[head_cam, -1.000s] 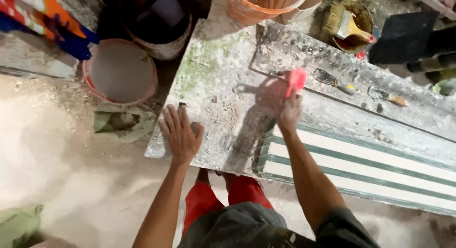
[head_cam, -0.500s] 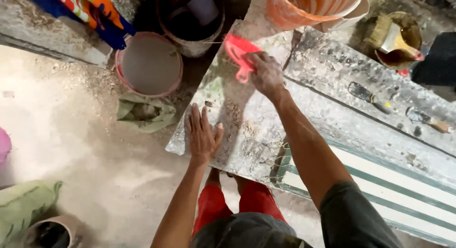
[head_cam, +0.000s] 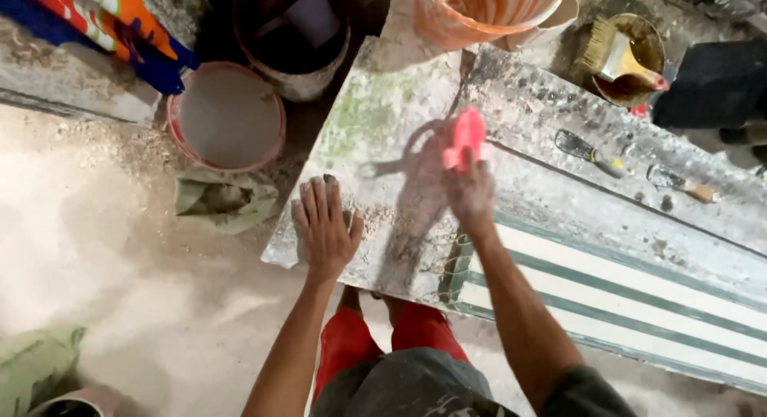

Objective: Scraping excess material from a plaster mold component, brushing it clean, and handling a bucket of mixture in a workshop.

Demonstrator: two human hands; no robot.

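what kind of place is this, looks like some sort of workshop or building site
Probably a rough building or tiling work area. A dusty grey slab lies under the left hand, while the right hand holds a pink scraper. Buckets, a brush in a tin and putty knives stand around.

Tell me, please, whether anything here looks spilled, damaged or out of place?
Grit is scattered over the slab beneath the left hand, and a crumpled green bag lies on the dusty floor; nothing else stands out.
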